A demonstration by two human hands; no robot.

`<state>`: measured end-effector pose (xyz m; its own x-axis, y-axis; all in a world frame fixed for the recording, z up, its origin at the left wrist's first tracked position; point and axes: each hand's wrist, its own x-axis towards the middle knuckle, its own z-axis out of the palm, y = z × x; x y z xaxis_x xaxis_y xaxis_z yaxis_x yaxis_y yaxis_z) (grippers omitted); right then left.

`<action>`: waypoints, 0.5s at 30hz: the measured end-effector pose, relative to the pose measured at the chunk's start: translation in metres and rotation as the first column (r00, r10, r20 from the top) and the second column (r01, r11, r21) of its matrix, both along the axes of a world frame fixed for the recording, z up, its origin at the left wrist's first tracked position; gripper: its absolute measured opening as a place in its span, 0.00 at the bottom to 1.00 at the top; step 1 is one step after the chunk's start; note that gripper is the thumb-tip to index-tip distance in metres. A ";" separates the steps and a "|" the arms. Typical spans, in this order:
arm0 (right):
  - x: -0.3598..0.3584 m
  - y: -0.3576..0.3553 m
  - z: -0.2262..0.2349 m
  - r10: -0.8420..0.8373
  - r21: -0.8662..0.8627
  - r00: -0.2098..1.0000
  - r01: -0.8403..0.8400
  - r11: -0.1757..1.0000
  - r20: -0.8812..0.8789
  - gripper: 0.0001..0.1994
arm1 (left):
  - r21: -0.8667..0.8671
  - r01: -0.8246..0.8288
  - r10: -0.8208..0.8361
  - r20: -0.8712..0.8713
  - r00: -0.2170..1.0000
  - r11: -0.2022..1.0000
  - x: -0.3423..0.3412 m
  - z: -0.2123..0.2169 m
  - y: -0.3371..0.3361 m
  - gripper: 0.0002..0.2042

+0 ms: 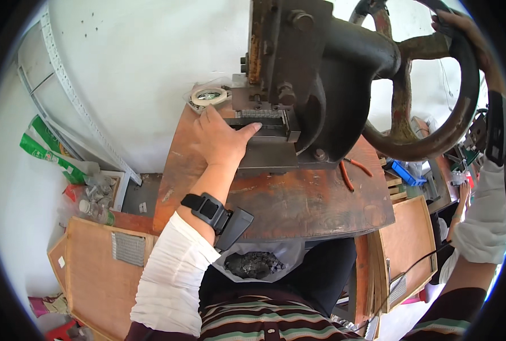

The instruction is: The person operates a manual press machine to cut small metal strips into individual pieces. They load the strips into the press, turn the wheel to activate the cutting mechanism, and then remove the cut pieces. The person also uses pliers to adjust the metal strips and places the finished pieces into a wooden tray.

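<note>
right grip closed round rim of handwheel, far top right | left grip flat, loosely open, fingertips in press bed, holding nothing visible | wheel likely heavy, stiff iron, rusty; take at rim | press on worktop

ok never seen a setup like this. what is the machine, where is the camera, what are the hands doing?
The single view comes from a fisheye camera worn on the person's head, looking down, so straight edges bend near the rim.

The dark, rusty iron machine looks like a hand-operated press standing on a worn wooden bench. The right hand grips the rim of its big handwheel. The left hand rests on the press bed, fingertips at the slot under the ram.

A roll of tape lies behind the left hand, and orange-handled pliers lie right of the press. A bag of small dark pieces sits in the person's lap.
</note>
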<state>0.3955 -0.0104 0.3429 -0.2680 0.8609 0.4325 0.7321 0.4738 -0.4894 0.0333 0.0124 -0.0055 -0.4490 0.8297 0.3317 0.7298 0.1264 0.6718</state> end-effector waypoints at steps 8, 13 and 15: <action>-0.038 -0.011 -0.260 -0.044 0.666 0.817 0.498 0.555 -0.574 0.29 | 0.026 -0.092 0.092 -0.003 0.996 0.995 -0.006 -0.002 -0.009 0.50; -0.021 -0.019 -0.219 -0.477 0.576 0.731 0.680 0.453 -0.488 0.21 | 0.098 -0.095 0.104 -0.092 0.990 0.991 -0.010 -0.018 -0.005 0.51; 0.012 -0.014 -0.101 -0.144 0.244 0.946 0.219 0.945 -0.292 0.24 | 0.146 -0.078 0.096 -0.123 0.988 0.986 -0.009 -0.017 -0.002 0.51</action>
<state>0.4079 -0.0244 0.2417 0.0393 0.7244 0.6882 0.6782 0.4865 -0.5508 0.0241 0.0108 -0.0224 -0.4634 0.7301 0.5022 0.8018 0.1042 0.5884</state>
